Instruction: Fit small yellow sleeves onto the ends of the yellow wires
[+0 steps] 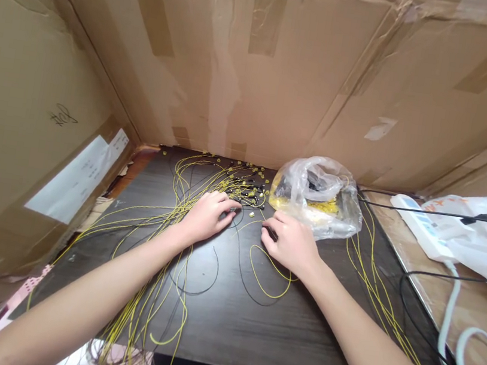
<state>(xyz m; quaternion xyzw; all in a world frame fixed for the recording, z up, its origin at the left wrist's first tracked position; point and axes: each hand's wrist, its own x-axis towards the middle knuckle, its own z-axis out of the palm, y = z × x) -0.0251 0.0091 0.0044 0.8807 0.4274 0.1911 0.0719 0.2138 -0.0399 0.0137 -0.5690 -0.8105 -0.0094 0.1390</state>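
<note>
Wires (184,203) (mostly yellow) lie beside left hand (206,216) and right hand (291,243).

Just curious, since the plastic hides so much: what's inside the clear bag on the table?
Inside the bag, bright yellow bits show low down, with something dark above. Crumpled plastic blurs and covers the rest, so I can't tell what else is inside.

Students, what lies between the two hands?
Between left hand and right hand, the head view shows a yellow wire, a black wire and a small pale piece.
</note>
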